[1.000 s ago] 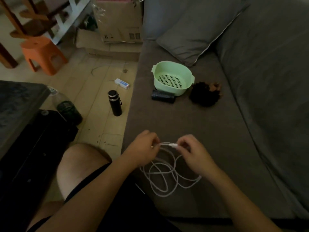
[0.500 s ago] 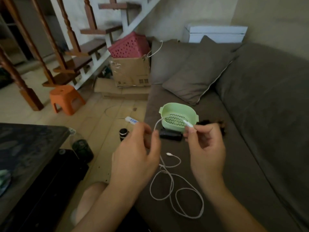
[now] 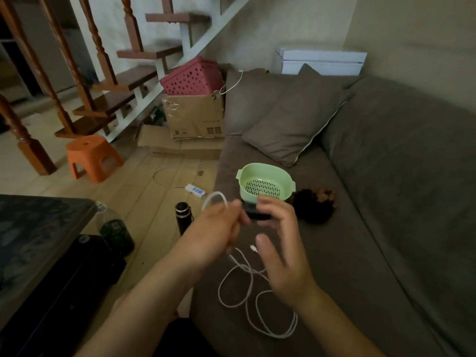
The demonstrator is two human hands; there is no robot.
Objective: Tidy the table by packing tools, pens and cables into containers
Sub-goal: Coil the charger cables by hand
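Cable (image 3: 246,269) coiling: my left hand (image 3: 219,228) is gripping a loop, my right hand (image 3: 280,253) is opening, having just dropped its end.

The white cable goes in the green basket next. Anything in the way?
A small black object lies on the sofa just before the green basket, beyond the left hand gripping the white cable. The basket's open top looks unobstructed.

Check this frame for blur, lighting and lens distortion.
Head view: dim indoor light, no glare; left hand and right hand motion-smeared, as is the white cable loop the left hand grips; its coils on the sofa and the green basket look sharp; wide-angle curves the sofa back.
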